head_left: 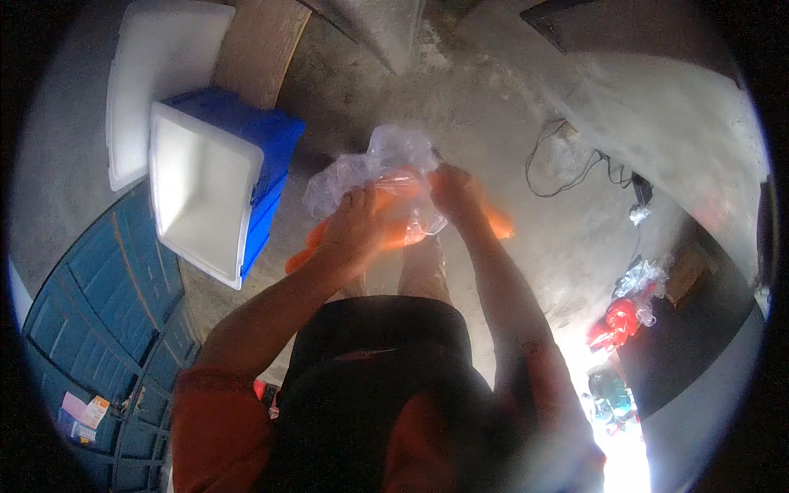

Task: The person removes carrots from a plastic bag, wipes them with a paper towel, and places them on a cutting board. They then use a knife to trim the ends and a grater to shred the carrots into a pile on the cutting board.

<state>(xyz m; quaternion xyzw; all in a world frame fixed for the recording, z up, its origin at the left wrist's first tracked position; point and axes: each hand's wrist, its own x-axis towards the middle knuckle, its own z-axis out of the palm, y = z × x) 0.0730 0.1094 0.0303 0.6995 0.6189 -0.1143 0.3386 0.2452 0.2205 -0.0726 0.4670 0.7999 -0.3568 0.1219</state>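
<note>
My left hand (352, 223) and my right hand (454, 191) both grip a crumpled clear plastic bag (380, 168) held in front of my body. Orange pieces (394, 234) show through and below the bag; I cannot tell what they are. Another orange end (500, 223) sticks out to the right of my right wrist. My dark shorts and orange sleeves fill the lower middle of the view.
An open blue cooler box with a white inside (209, 193) stands on the concrete floor to my left, a white lid (156, 78) behind it. A blue panelled door (107, 329) lies lower left. A black cable (567, 168) and red and clear bags (629, 308) sit right.
</note>
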